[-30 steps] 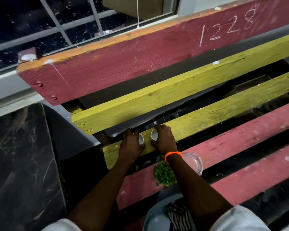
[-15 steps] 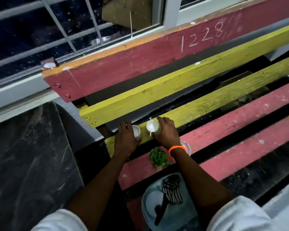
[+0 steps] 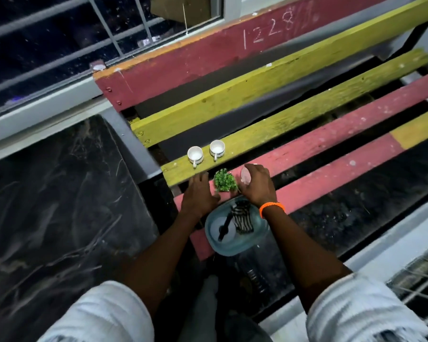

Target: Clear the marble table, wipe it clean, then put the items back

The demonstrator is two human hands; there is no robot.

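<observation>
From the head view, I think we are in the clearing step: things sit on the slatted desk [image 3: 307, 154], not the marble table [image 3: 59, 206] to its left.

Two white cups [image 3: 195, 154] stand on the yellow slat, just behind the little green plant [image 3: 224, 180].

My left hand [image 3: 199, 193] lies flat and loose, left of the plant.

My right hand [image 3: 256, 185], right of the plant, grips a small clear lid [image 3: 245, 175].

Next I should set it down gently.

A barred window [image 3: 59, 45] is behind.
</observation>
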